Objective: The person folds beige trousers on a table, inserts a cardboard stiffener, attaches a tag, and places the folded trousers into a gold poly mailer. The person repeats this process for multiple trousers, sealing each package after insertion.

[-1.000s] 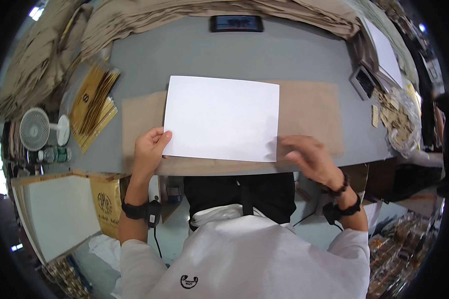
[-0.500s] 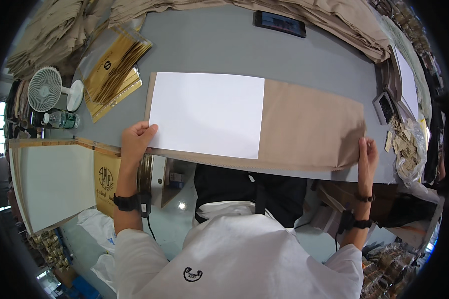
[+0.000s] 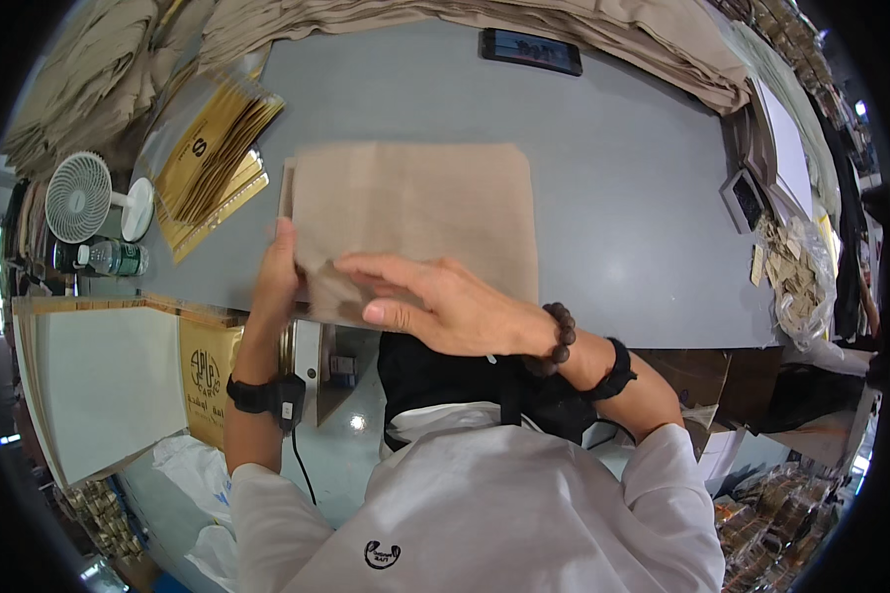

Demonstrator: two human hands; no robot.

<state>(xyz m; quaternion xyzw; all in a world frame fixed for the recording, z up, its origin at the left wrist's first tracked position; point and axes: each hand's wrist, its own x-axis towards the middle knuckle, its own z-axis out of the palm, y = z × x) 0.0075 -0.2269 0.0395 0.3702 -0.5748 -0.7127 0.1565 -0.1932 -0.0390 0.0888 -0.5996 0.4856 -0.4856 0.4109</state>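
A beige piece of cloth [image 3: 415, 208] lies folded double on the grey table in front of me, and the white sheet no longer shows. My left hand [image 3: 279, 271] is upright against the fold's left edge with its thumb pointing away from me; its other fingers are hidden or blurred. Over the near part of the cloth hovers or rests my right hand [image 3: 455, 304], slightly blurred, fingers stretched out and thumb apart, gripping nothing. Whether that palm touches the cloth I cannot tell.
Gold-and-clear plastic bags [image 3: 213, 148] lie at the far left, near a white fan [image 3: 79, 198] and a water bottle [image 3: 114, 258]. A phone [image 3: 531, 51] lies before piled beige cloth [image 3: 653, 49]. At right are a small dark box [image 3: 744, 201] and a clear bag of beige scraps [image 3: 799, 282].
The cloth's right half has been folded leftward over the white sheet, covering it. My right hand has let go of the right end and moved left. My left hand's thumb has lifted upright.
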